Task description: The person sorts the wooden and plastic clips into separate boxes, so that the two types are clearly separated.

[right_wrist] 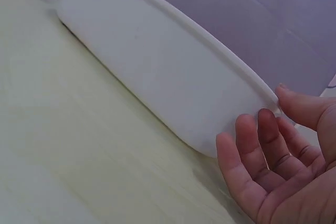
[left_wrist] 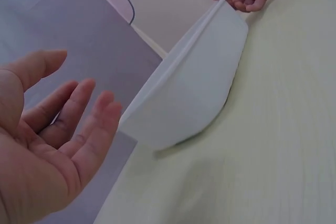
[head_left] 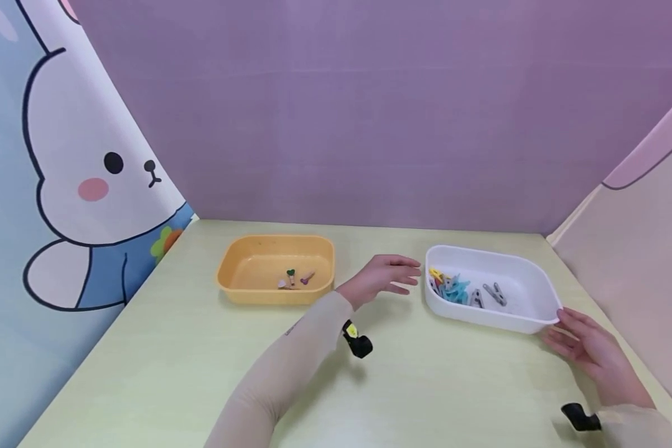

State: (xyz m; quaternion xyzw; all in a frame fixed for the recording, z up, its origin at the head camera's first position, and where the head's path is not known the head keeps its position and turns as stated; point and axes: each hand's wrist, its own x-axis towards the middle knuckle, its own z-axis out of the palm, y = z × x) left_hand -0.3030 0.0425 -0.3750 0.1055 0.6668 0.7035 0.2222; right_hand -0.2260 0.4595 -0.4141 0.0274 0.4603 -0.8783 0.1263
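Note:
A white plastic basin [head_left: 521, 320] stands on the table at the right, with blue clothespins [head_left: 456, 290], grey clothespins [head_left: 495, 294] and a yellow one [head_left: 435, 274] gathered mostly in its left part. At its near right corner, my right hand [head_left: 590, 348] holds the rim. The right wrist view shows the thumb [right_wrist: 302, 106] up at the rim and the fingers bent under it against the outer wall. Just left of the basin, my left hand [head_left: 383, 278] hovers with fingers loosely spread, nothing in it. In the left wrist view a gap shows below its fingertips [left_wrist: 113, 111], near the basin's end.
An orange basin [head_left: 277, 297] stands at the back left, with several small wooden pegs [head_left: 291, 277] inside, some with coloured tops. Behind the table rises a purple wall [head_left: 369, 124], with a rabbit-printed panel [head_left: 95, 155] on the left and a pale panel [head_left: 644, 249] on the right.

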